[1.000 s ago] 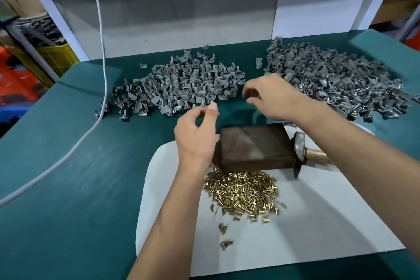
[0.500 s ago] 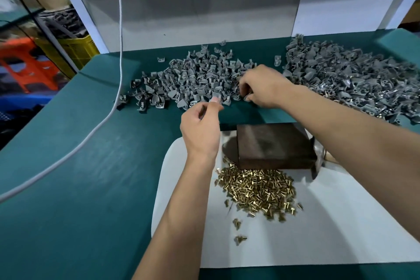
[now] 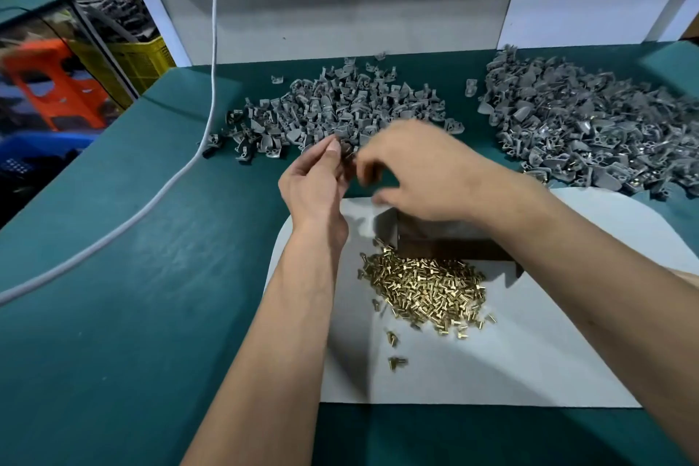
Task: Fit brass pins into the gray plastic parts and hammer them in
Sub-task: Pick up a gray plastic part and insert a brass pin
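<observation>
A loose pile of gray plastic parts (image 3: 351,106) lies on the green table, with a larger pile (image 3: 590,132) at the right. Brass pins (image 3: 423,287) are heaped on a white sheet (image 3: 491,371). My left hand (image 3: 314,182) is raised in front of the middle pile, thumb and forefinger pinched on something tiny, seemingly a brass pin. My right hand (image 3: 423,170), blurred, meets it with curled fingers holding a gray part (image 3: 348,156) against the left fingertips. A dark metal block (image 3: 446,248) sits under my right wrist, mostly hidden.
A white cable (image 3: 177,178) runs across the left of the green table (image 3: 132,314). A few stray pins (image 3: 395,361) lie near the sheet's front. Off the table's left edge stand an orange stool (image 3: 56,87) and a yellow crate (image 3: 125,60). A gray back wall closes the far side.
My right hand has drawn back from the middle pile with a gray part and moved left to meet my left hand. The left hand has risen slightly towards it.
</observation>
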The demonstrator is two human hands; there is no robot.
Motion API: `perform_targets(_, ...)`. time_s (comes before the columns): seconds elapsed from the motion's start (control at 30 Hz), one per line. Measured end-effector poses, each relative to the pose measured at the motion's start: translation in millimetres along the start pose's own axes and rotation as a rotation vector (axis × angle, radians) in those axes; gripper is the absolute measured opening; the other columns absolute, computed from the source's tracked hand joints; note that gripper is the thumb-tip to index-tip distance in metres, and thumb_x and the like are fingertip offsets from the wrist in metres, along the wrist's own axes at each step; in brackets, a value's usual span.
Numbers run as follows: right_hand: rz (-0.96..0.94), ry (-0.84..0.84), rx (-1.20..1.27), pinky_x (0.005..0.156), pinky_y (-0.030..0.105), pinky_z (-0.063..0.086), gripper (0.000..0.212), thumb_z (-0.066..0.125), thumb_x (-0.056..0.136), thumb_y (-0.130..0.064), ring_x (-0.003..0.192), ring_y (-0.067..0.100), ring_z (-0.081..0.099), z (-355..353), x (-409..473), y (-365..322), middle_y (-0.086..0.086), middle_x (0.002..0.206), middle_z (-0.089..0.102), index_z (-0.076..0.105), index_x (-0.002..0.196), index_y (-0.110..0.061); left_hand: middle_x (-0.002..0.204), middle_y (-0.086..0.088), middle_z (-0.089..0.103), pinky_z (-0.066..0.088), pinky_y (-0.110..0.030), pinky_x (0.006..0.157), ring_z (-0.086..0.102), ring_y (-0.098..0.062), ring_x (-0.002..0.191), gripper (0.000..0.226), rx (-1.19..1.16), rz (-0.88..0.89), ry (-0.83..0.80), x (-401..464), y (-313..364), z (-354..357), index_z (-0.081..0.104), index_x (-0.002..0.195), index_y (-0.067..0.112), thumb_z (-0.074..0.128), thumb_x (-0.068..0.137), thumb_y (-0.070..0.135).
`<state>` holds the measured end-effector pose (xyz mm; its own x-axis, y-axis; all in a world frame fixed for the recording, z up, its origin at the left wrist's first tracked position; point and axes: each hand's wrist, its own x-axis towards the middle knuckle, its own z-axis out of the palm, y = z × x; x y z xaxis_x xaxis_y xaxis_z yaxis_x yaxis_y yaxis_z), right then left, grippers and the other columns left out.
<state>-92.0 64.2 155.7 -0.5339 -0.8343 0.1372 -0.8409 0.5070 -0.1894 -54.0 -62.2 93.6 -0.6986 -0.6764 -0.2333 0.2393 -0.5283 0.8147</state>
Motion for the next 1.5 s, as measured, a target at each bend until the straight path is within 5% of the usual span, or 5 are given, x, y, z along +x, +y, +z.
perform_targets(0.13,-0.05,-0.284,-0.133,0.096,0.043,0.037,0.007,0.076,0.087,-0.036,0.101,0.012,0.061,9,-3,-21,-0.017,0.089,0.072,0.077,0.094,-0.035,0.082,-0.013,0.073,0.063,-0.032,0.081,0.071,-0.021,0.069,0.017,-0.087,0.047,0.052,8,3,-5,0.072,0.094,0.0,0.058,0.098,-0.009)
perform_targets(0.53,-0.064,-0.292,-0.239,0.095,0.045,0.032,0.009,0.064,0.091,-0.022,0.084,0.023,0.057,20,-8,-45,-0.009,0.069,0.055,0.064,0.081,-0.023,0.078,-0.001,0.078,0.062,-0.03,0.083,0.072,-0.022,0.086,0.017,-0.099,0.069,-0.016,19,-3,-10,0.074,0.098,-0.002,0.065,0.09,-0.014)
perform_targets(0.87,0.161,0.491,0.508,0.076,0.032,0.056,0.007,0.072,0.093,-0.016,0.08,0.011,0.067,8,-72,15,-0.009,0.084,0.068,0.066,0.091,-0.018,0.103,-0.019,0.076,0.06,-0.032,0.087,0.074,-0.022,0.094,0.031,0.174,0.326,-0.49,-17,-13,11,0.076,0.111,0.017,0.073,0.089,-0.004)
perform_targets(1.23,0.333,0.627,0.454,0.086,0.016,0.049,0.018,0.068,0.093,-0.004,0.095,0.003,0.066,21,-92,48,-0.009,0.096,0.071,0.078,0.101,-0.017,0.109,0.002,0.077,0.055,-0.027,0.097,0.072,-0.012,0.104,0.031,0.607,0.567,-0.604,-26,-35,9,0.077,0.116,0.023,0.08,0.088,0.01)
perform_targets(1.5,0.399,0.739,0.566,0.073,0.029,0.058,0.015,0.084,0.08,-0.012,0.074,0.011,0.069,28,-91,46,-0.009,0.077,0.071,0.071,0.083,-0.02,0.102,-0.001,0.079,0.058,-0.037,0.094,0.073,-0.015,0.103,0.027,0.536,0.475,-0.548,-22,-33,3,0.077,0.115,0.018,0.08,0.088,0.015)
